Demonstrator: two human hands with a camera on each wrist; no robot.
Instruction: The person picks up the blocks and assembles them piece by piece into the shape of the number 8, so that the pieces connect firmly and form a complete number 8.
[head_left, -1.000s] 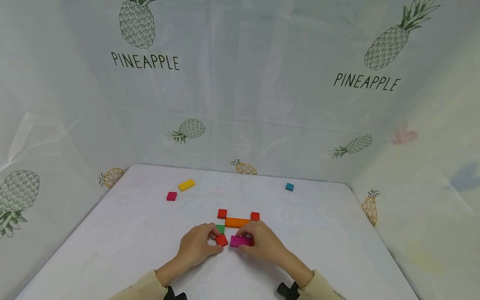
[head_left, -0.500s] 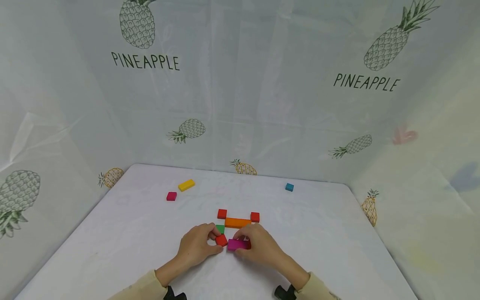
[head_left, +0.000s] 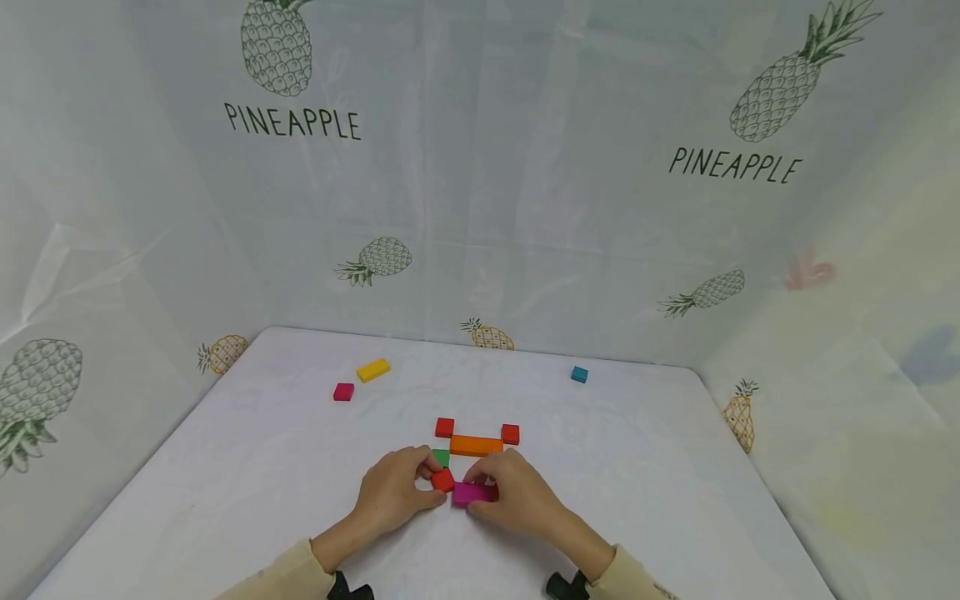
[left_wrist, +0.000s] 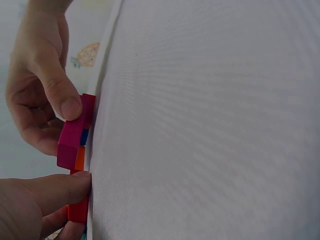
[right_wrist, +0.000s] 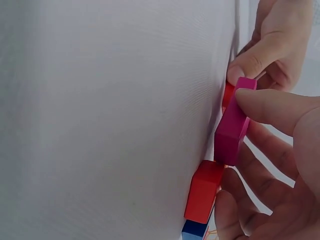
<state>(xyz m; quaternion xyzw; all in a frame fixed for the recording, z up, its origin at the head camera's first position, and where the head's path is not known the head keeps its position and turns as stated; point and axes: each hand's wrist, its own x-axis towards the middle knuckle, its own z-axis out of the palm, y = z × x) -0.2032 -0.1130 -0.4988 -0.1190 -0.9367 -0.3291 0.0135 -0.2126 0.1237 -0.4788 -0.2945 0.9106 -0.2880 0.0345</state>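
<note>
My left hand (head_left: 397, 490) pinches a red block (head_left: 442, 480) between thumb and fingers on the tabletop. Just beyond that block lies a green block (head_left: 441, 457). My right hand (head_left: 521, 496) holds a longer magenta block (head_left: 471, 494), its left end close to the red one. In the right wrist view, the thumb lies along the magenta block (right_wrist: 233, 125). Another red block (right_wrist: 204, 192) and a blue block (right_wrist: 195, 229) sit by the right fingers, mostly hidden in the head view. Whether the magenta block touches either red block, I cannot tell.
Beyond the hands lies an orange block (head_left: 476, 446), with red blocks at its left end (head_left: 445, 427) and right end (head_left: 511, 434). Farther back are a yellow block (head_left: 372, 370), a crimson block (head_left: 343, 392) and a small blue block (head_left: 579, 374). A pineapple-print curtain (head_left: 510, 208) surrounds the white table (head_left: 247, 467).
My right hand has shifted the magenta block left and a little nearer to me, up to the red block. My left hand has stayed in place on its red block.
</note>
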